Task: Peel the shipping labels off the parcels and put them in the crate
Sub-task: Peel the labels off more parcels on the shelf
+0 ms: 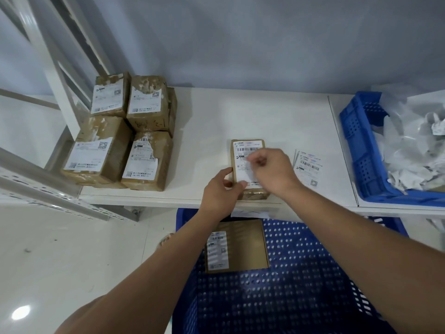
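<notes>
On table (277, 112), one gripped parcel (238, 156)

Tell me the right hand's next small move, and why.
Probably peel the label back in one slow pull. The right hand seems to pinch it at its right edge, most of it looks flat on the parcel, and the left hand grips the parcel's near corner, bracing it on the table.

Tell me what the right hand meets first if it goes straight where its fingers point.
The white shipping label on the small brown cardboard parcel. The right hand curls its fingers leftward just over it and seems to pinch it, though depth is unclear.
</notes>
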